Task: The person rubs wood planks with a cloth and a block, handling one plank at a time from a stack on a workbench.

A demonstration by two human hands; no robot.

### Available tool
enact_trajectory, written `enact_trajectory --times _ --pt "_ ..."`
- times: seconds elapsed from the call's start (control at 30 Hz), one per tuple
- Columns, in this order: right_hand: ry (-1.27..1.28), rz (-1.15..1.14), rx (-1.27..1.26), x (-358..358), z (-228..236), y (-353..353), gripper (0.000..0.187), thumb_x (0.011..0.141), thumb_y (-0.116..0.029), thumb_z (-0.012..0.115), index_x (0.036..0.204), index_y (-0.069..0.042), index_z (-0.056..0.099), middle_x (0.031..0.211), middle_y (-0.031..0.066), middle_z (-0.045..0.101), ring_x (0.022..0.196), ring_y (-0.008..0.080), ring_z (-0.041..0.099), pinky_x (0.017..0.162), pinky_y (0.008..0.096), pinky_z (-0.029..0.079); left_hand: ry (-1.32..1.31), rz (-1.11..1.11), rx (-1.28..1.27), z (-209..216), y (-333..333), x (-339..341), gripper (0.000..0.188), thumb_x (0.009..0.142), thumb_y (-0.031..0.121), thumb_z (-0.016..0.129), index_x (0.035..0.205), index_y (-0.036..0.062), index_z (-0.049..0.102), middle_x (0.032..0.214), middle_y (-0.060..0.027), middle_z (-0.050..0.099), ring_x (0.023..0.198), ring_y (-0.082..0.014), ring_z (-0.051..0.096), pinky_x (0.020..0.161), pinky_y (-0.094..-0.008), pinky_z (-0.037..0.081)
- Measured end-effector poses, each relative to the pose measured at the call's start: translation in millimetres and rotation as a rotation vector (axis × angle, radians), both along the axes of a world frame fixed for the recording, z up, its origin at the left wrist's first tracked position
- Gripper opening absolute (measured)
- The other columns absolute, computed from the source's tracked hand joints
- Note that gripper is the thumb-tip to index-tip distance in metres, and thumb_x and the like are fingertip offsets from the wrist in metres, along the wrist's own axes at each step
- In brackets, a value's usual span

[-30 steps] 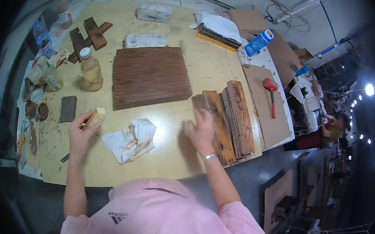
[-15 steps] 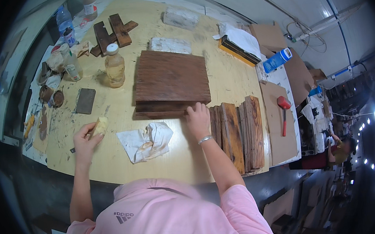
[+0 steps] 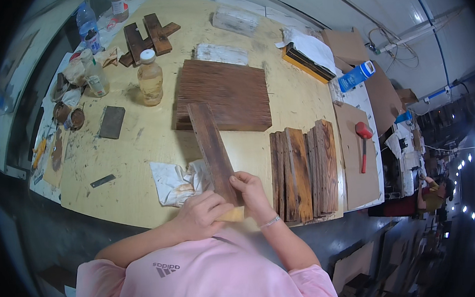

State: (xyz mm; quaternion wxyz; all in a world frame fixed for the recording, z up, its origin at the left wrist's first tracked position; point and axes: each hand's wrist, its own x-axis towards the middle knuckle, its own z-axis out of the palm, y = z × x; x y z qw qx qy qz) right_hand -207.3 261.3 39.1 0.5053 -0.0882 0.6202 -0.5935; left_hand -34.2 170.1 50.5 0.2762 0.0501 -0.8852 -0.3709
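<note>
My right hand (image 3: 251,195) grips the near end of a narrow dark-brown wooden board (image 3: 210,145), thumb on its face. The board slants away from me, its far end over a stack of dark wooden boards (image 3: 225,93). Closed around a yellow sponge (image 3: 231,215) is my left hand (image 3: 201,215), close in front of my chest at the board's near end. Whether the sponge touches the wood, I cannot tell. A crumpled, stained white cloth (image 3: 173,182) lies partly behind the board and left hand.
To the right stand several wooden boards (image 3: 300,171) in a row, and a red-headed mallet (image 3: 363,138) on cardboard. On the left are a capped bottle of yellowish liquid (image 3: 150,80), a dark grey block (image 3: 112,122) and a small dark strip (image 3: 103,181).
My right hand has brought a board from the stack's near side toward me. My left hand has moved right with the sponge, to the board's near end, uncovering the small strip.
</note>
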Motion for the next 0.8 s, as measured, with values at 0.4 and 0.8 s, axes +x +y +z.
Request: enact_trajectory --times 0.4,0.8 --pt "0.365 0.086 0.037 18.3 9.0 63.3 0.018 0.091 -0.002 0.061 0.104 0.008 0.068 0.091 0.0076 0.070 0.082 0.0121 0.063 0.075 0.0277 0.049 0.125 0.479 0.147 33.3 -152.9 -4.5 0.036 0.068 0.001 0.078 0.102 0.0004 0.068 0.091 -0.0094 0.065 0.082 -0.0222 0.064 0.072 -0.0322 0.051" --pt "0.527 0.146 -0.020 8.8 7.6 85.2 0.022 0.086 -0.001 0.064 0.105 0.008 0.069 0.089 0.0038 0.069 0.081 0.0074 0.060 0.074 0.0232 0.048 -0.126 0.078 0.195 64.9 -146.0 6.5 0.040 0.066 -0.001 0.078 0.105 0.0004 0.071 0.088 -0.0079 0.066 0.083 -0.0210 0.064 0.074 -0.0285 0.049"
